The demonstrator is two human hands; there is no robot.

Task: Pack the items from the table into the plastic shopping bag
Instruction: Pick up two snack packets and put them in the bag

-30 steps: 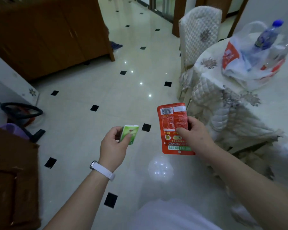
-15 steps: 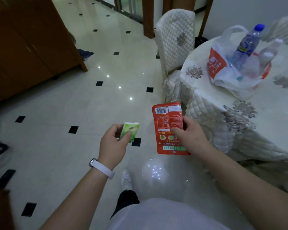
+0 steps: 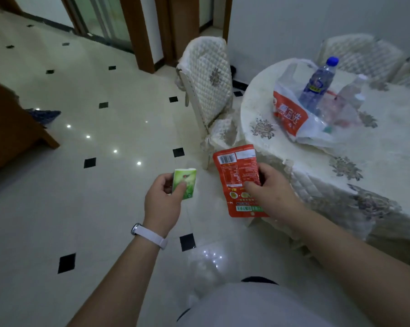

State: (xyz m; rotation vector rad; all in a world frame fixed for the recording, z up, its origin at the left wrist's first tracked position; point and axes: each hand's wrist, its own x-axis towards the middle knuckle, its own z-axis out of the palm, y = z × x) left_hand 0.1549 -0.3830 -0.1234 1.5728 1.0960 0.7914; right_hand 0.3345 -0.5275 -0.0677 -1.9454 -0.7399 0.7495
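We stand just short of the round counter draped in quilted cream cloth point(image 3: 388, 138), where the white plastic shopping bag with a red panel point(image 3: 287, 114) sits open with a clear blue-capped bottle point(image 3: 316, 87) upright inside. We judge this the carrying step: next we must reach over the bag's mouth and let go. Our right hand point(image 3: 273, 192) has its grip pinched on a flat red foil pouch point(image 3: 237, 171), and our left hand point(image 3: 161, 201) has its grip curled round a small green packet point(image 3: 187, 179), both well apart from the bag. The panel bears white Chinese characters. The pouch shows a barcode and print too fine to read.
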